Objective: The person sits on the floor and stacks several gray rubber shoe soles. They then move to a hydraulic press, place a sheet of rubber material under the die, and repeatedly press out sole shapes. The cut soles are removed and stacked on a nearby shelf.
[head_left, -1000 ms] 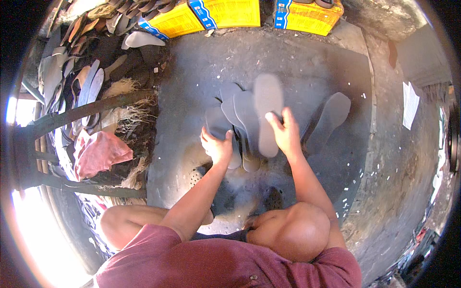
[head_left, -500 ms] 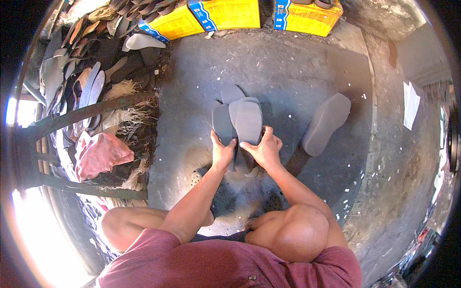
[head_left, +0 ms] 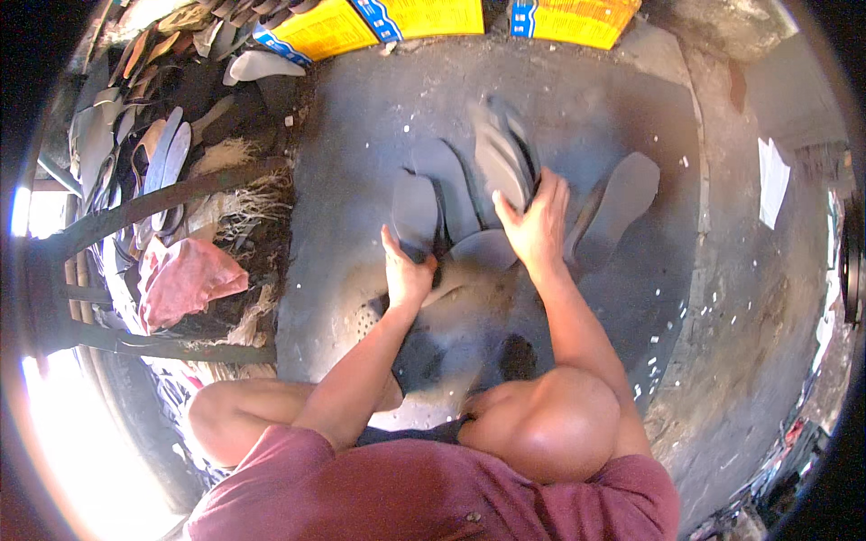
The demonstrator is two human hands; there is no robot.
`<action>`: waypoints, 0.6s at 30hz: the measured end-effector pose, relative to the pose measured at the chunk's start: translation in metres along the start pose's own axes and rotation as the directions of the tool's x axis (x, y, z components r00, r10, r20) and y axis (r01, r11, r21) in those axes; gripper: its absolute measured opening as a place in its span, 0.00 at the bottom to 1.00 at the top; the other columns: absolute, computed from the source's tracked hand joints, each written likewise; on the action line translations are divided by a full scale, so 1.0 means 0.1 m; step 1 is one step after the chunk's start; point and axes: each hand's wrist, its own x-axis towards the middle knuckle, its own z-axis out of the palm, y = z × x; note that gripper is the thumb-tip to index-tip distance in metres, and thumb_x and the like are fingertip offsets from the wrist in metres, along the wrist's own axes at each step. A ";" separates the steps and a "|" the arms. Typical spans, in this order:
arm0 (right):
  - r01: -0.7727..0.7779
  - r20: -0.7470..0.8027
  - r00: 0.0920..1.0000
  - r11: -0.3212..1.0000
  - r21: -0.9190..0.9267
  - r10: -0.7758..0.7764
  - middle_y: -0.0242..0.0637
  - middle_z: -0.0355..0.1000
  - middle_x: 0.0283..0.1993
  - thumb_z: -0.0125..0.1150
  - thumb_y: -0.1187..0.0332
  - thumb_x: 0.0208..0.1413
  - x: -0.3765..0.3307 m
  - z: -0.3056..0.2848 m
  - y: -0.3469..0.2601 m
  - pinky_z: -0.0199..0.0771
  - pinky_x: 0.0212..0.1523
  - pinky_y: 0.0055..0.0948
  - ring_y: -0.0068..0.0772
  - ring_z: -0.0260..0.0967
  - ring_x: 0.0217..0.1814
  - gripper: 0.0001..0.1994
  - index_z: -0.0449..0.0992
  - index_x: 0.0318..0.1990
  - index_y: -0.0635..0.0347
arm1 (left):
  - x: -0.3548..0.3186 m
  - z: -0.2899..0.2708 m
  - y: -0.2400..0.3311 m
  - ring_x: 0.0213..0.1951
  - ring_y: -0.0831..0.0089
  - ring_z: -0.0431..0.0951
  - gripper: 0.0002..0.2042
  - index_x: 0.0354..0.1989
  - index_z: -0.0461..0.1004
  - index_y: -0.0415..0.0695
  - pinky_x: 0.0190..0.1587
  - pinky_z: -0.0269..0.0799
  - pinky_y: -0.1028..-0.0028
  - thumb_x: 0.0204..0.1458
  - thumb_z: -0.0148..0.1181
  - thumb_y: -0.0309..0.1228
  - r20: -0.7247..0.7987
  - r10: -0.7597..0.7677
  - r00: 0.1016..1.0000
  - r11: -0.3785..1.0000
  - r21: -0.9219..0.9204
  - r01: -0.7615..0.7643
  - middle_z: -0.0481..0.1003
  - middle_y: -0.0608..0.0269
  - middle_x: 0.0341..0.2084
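I sit on a grey concrete floor (head_left: 361, 135) with grey shoe soles in front of me. My left hand (head_left: 406, 275) grips the near end of one grey sole (head_left: 415, 212) that lies flat. My right hand (head_left: 539, 221) holds a stack of grey soles (head_left: 501, 153) raised and tilted away from me. Another grey sole (head_left: 456, 185) lies between the two hands, and a rounded sole end (head_left: 483, 248) shows below my right hand. A single long sole (head_left: 618, 207) lies on the floor to the right of my right hand.
A heap of soles and scraps (head_left: 135, 153) lies at the left with a pink cloth (head_left: 185, 279) and dark bars (head_left: 153, 203). Yellow boxes (head_left: 433, 18) stand at the far edge. White paper (head_left: 773, 180) lies at the right. My bare knees (head_left: 550, 424) are below.
My hands were together on the soles half a second ago. Now the right hand has lifted a stack up and to the right, while the left hand stays low on one sole.
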 end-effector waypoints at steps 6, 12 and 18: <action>-0.125 0.384 0.872 0.897 -0.425 0.304 0.47 0.72 0.51 0.74 0.49 0.52 0.07 0.39 0.19 0.77 0.52 0.49 0.49 0.74 0.56 0.32 0.66 0.53 0.62 | -0.04 -0.27 0.39 0.54 0.44 0.69 0.37 0.69 0.62 0.47 0.59 0.68 0.52 0.45 0.66 0.22 0.047 0.354 0.934 0.875 0.337 -0.349 0.68 0.47 0.51; -0.418 0.249 0.887 0.905 0.078 0.388 0.67 0.70 0.59 0.77 0.50 0.51 0.10 0.11 0.14 0.71 0.61 0.50 0.66 0.71 0.61 0.44 0.60 0.64 0.72 | -0.30 0.09 0.31 0.63 0.53 0.66 0.38 0.66 0.60 0.41 0.66 0.62 0.54 0.48 0.72 0.36 0.434 0.497 0.752 0.561 0.500 -0.659 0.66 0.52 0.61; -0.445 0.209 0.890 0.874 0.197 0.406 0.66 0.69 0.60 0.79 0.50 0.49 0.30 -0.37 0.03 0.71 0.61 0.49 0.64 0.71 0.61 0.45 0.61 0.64 0.71 | -0.25 0.08 0.43 0.65 0.53 0.66 0.49 0.77 0.48 0.51 0.64 0.65 0.54 0.49 0.73 0.44 0.701 0.355 0.618 0.376 0.498 -0.781 0.64 0.49 0.66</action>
